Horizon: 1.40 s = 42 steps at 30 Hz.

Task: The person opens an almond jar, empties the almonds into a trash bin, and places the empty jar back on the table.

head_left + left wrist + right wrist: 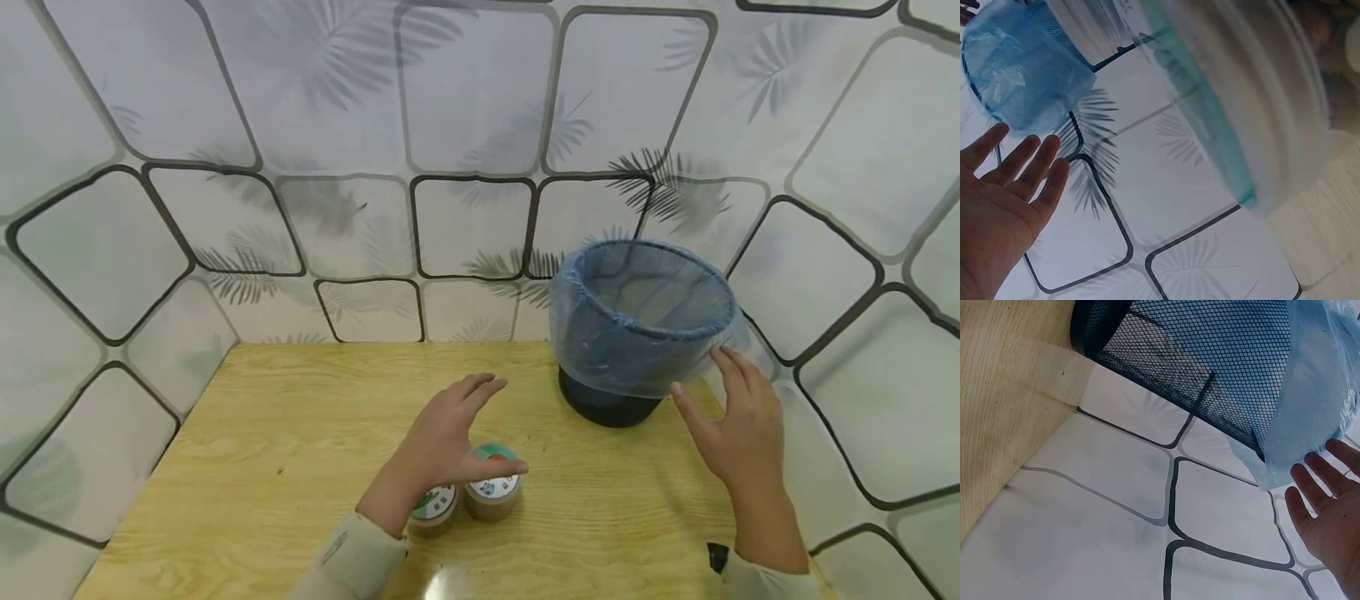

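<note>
A black mesh wastebasket (611, 408) stands upright at the back right of the table. A thin blue plastic bag (622, 358) lines it, folded over the rim and hanging down outside. My right hand (742, 425) is beside the bag's right front, fingers spread, fingertips right at the plastic. Over the table to the left is my left hand (442, 437), thumb apart from the fingers and nothing in its grasp. Beneath it are two short round tubs, one with a green-and-white lid (491, 504), the other tub (432, 521) partly hidden by the wrist.
The light wooden table (300, 433) meets the patterned wall (360, 233) behind the wastebasket, and the covering continues along both sides. A tub (1260, 94) looms large and blurred in the left wrist view.
</note>
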Available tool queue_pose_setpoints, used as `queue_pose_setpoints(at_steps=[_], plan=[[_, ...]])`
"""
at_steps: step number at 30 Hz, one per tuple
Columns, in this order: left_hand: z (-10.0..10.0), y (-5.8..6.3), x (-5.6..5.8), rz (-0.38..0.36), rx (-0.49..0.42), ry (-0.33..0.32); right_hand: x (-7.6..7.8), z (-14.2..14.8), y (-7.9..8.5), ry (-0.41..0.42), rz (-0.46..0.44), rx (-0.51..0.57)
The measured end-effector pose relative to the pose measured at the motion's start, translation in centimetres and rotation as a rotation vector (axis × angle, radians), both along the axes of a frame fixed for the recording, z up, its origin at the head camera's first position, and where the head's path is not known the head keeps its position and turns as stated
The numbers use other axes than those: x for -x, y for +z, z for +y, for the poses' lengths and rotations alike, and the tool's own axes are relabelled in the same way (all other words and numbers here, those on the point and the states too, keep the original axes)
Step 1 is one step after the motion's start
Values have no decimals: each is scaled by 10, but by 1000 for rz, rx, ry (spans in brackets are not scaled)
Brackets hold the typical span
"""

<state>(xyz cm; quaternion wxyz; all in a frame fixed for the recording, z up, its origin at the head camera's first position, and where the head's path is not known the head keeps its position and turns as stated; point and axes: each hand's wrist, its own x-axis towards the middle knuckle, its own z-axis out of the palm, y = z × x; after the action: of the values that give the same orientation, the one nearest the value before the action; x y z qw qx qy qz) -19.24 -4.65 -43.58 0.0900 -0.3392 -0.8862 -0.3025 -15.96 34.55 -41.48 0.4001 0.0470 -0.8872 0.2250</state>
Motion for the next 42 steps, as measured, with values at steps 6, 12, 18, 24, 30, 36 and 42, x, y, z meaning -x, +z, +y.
queue_pose_setpoints(at_steps=[6, 12, 18, 24, 30, 36, 42], plan=[[5, 4, 3, 21, 32, 4, 1, 0, 0, 10, 3, 38], [9, 7, 4, 26, 31, -2, 3, -2, 1, 20, 37, 63], [13, 13, 5, 24, 29, -13, 4, -1, 3, 20, 66, 64], [17, 15, 5, 12, 33, -22, 5, 0, 4, 17, 73, 61], [19, 16, 5, 16, 32, -40, 6, 0, 6, 25, 75, 63], [22, 16, 6, 2, 26, -39, 9, 1, 8, 28, 72, 64], [26, 13, 7, -1, 18, -48, 11, 1, 9, 15, 42, 62]])
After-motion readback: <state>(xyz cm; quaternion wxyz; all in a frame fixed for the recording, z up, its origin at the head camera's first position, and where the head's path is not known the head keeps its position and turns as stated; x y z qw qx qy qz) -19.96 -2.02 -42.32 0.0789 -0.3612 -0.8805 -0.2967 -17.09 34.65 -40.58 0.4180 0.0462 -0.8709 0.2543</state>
